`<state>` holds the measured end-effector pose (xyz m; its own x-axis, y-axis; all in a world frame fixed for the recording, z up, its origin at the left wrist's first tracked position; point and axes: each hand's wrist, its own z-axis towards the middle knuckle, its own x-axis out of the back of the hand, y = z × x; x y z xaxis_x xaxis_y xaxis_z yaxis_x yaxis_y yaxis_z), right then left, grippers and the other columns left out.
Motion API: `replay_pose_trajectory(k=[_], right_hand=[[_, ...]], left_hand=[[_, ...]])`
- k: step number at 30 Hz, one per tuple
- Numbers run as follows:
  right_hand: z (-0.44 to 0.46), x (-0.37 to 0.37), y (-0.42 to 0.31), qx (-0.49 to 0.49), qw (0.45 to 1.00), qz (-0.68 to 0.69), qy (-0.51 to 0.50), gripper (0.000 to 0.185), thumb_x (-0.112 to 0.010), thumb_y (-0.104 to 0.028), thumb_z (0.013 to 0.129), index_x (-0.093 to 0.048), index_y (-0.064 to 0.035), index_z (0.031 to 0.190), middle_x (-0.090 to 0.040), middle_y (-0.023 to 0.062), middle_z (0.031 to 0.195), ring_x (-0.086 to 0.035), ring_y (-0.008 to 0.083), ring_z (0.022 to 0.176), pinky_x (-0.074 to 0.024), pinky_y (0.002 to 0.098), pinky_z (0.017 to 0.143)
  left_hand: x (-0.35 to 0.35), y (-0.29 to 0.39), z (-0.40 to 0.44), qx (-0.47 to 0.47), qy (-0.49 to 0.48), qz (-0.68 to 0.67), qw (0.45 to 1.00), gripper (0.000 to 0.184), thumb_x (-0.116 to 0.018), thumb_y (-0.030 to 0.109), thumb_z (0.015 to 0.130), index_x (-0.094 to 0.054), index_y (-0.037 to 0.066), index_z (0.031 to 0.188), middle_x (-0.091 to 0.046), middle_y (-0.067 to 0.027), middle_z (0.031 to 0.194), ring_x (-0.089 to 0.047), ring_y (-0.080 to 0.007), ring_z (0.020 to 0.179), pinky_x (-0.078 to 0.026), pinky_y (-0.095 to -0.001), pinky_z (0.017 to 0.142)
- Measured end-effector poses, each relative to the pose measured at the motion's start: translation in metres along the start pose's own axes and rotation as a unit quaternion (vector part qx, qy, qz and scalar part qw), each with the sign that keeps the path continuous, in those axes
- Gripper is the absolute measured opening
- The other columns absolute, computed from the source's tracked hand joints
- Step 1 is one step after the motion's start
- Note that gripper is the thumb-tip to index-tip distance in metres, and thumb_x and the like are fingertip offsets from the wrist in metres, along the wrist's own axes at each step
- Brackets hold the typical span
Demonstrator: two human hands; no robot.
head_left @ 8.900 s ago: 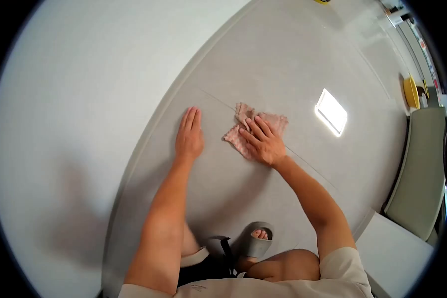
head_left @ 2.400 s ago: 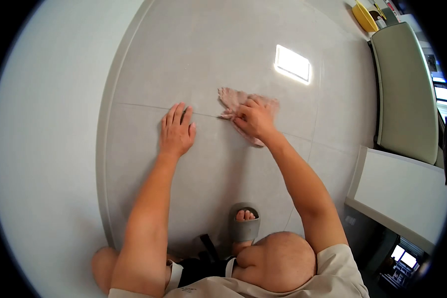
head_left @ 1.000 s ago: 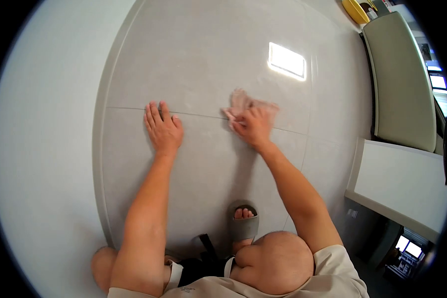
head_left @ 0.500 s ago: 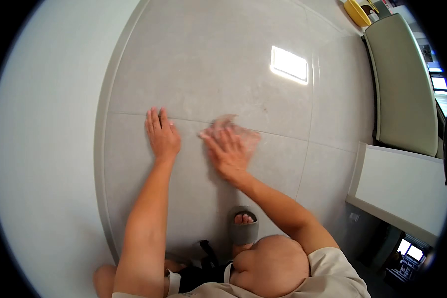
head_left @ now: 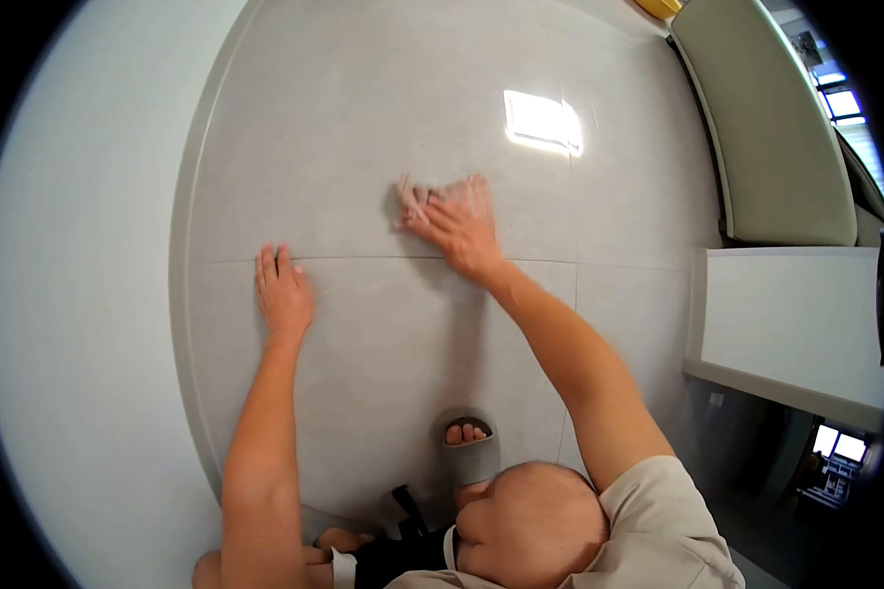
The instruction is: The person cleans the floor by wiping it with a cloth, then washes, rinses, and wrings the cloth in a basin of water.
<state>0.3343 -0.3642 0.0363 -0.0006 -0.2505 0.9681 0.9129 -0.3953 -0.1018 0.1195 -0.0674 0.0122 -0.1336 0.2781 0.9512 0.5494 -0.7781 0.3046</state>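
My left hand lies flat on the grey tiled floor, fingers stretched out close to a tile joint, with nothing in it. Under my right hand is a thin, pinkish-white cloth, bunched on the floor beyond the joint. The fingers of this hand grip and press the cloth, which is partly hidden beneath them and a little smeared by motion.
A white wall with a skirting edge runs along the left. To the right stand a grey-green padded seat and a white panel. My foot in a grey slipper rests on the floor. A yellow basin shows at the top.
My right hand has pushed the cloth forward, across the tile joint. The left hand stays flat on the floor, while the view has shifted slightly.
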Motion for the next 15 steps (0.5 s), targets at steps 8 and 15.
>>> replay_pose_trajectory(k=[8, 15], right_hand=[[-0.132, 0.026, -0.044, -0.190, 0.979, 0.062, 0.045, 0.056, -0.076, -0.020, 0.093, -0.063, -0.0181, 0.147, -0.057, 0.0124, 0.155, -0.050, 0.0344, 0.145, -0.0403, 0.0530, 0.118], [-0.052, 0.000, 0.014, -0.182, 0.979, 0.013, 0.089, 0.048, -0.071, -0.030, 0.099, -0.064, -0.0164, 0.145, -0.053, 0.0116, 0.159, -0.049, 0.0345, 0.146, -0.0376, 0.0511, 0.120]], left_hand=[[-0.033, 0.073, -0.011, -0.043, 0.047, 0.002, 0.998, 0.059, -0.050, 0.030, 0.110, -0.041, 0.003, 0.162, -0.030, -0.0225, 0.172, -0.024, -0.0392, 0.161, -0.021, -0.0534, 0.131], [-0.036, 0.088, -0.011, -0.058, 0.020, 0.043, 0.997, 0.061, -0.050, 0.034, 0.111, -0.040, 0.003, 0.163, -0.028, -0.0226, 0.173, -0.021, -0.0398, 0.162, -0.019, -0.0537, 0.132]])
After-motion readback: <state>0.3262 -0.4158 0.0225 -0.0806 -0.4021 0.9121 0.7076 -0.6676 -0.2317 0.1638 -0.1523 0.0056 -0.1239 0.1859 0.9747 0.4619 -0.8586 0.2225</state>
